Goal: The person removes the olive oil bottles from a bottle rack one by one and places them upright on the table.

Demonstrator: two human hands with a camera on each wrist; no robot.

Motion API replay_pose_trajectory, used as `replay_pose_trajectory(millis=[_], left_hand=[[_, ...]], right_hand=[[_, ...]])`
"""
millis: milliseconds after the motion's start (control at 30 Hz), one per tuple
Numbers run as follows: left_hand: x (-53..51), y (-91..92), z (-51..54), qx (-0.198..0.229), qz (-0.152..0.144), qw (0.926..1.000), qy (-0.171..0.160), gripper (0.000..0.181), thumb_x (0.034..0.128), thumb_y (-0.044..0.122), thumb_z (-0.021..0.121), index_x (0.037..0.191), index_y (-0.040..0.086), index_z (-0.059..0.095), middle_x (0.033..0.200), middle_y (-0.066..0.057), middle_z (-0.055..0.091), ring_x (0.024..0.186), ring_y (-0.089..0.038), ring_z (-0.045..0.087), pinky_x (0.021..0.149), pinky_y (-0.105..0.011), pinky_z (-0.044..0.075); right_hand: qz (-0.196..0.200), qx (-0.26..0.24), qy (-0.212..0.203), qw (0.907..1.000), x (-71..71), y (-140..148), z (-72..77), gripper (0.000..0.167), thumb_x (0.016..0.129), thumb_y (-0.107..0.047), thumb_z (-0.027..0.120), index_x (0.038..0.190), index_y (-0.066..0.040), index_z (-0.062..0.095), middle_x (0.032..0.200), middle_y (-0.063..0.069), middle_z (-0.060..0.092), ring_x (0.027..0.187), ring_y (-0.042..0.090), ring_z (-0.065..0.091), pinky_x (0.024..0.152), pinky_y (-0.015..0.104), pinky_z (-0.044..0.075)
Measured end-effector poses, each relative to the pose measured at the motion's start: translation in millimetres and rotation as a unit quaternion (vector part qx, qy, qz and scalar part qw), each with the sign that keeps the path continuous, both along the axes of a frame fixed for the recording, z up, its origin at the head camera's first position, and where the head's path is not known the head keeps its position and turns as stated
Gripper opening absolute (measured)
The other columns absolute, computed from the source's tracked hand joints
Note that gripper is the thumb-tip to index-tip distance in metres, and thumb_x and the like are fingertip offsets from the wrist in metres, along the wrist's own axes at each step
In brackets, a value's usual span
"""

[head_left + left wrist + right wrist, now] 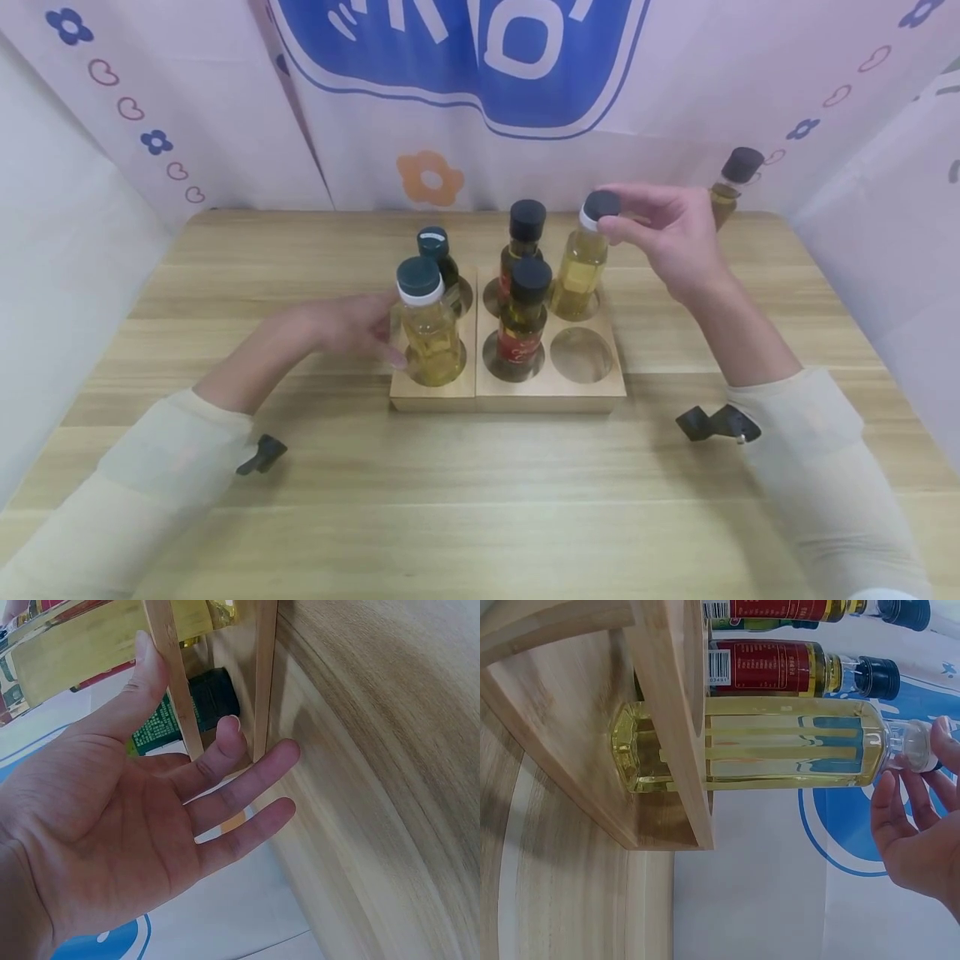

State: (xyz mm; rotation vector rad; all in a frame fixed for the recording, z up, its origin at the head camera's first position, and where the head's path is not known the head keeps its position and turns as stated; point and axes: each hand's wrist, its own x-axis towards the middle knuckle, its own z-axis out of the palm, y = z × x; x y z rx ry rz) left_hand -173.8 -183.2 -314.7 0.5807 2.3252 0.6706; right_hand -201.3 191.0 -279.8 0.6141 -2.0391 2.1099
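Right hand [671, 237]: thumb and fingers pinch the neck and cap of a clear, faceted bottle of pale yellow oil with black cap and white collar [579, 279].
Bottle's place: in the back right hole of a pale wooden rack with round holes [551, 405], which stands on the wood-grain surface [450, 517]. Its lower end shows beneath the pierced top board; whether it rests on the board below cannot be told.
Long axis: roughly upright, cap up and base down, about square to the top board and in line with the red-labelled, black-capped dark oil bottle [519, 325] and its twin just beside.
Step in hand: probably seating or steadying this bottle in its hole, though a lift would look alike.
Next move: if seating, it calls for keeping the bottle straight until the base is down, then parting thumb and fingers.
Left hand [358, 327]: fingers spread and extended, gripping nothing, at the rack's left end, beside the clear bottle of pale yellow oil with dark green cap [430, 337].
Beyond right wrist: a slim black-capped bottle [741, 167], partly hidden.
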Motion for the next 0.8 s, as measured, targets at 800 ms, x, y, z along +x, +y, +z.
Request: replay_pose_trajectory(millis=[800], left_hand=[[-2.0,-1.3,-1.5,0.002,0.002,1.0000,0.006,0.103,0.0914,0.026,0.081,0.165,0.003,0.011,0.145,-0.030,0.051,0.123,-0.042,0.060,0.104,-0.056,0.050]], right_hand=[[0.002,-0.054,0.035,0.9979,0.2,-0.1,4.1,0.038,0.087,0.025,0.063,0.104,-0.003,0.081,0.094,0.006,0.079,0.075,0.014,0.070,0.065,0.024,0.058]])
